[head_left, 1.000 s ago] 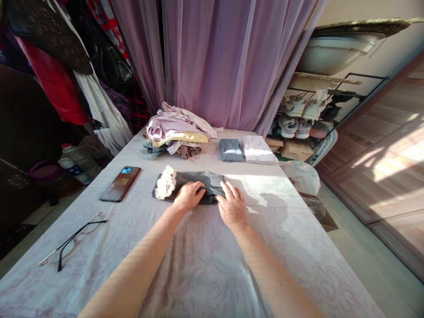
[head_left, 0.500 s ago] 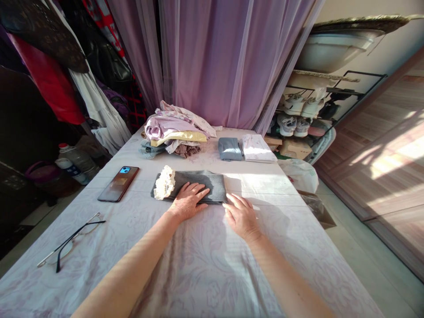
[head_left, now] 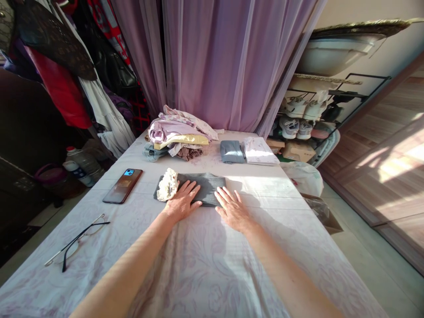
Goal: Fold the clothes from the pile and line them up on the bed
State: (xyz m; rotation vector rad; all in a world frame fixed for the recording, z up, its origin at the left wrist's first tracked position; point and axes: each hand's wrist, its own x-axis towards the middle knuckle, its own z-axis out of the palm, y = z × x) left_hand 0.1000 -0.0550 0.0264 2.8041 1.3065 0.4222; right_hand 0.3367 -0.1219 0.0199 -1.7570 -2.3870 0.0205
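A folded dark grey garment with a cream lace trim at its left end lies flat on the pale patterned tablecloth. My left hand rests open on the garment's near left part, fingers spread. My right hand lies open and flat at the garment's near right corner, fingertips on the cloth's edge. Neither hand holds anything.
A pile of unfolded clothes sits at the table's far left. A folded blue-grey piece and a folded white piece lie far right. A phone and glasses lie left. A shoe rack stands right; curtains hang behind.
My right hand let go of the garment's right end, slid off to the side, then came back flat onto its near right corner. My left hand opened and stayed pressed on it.
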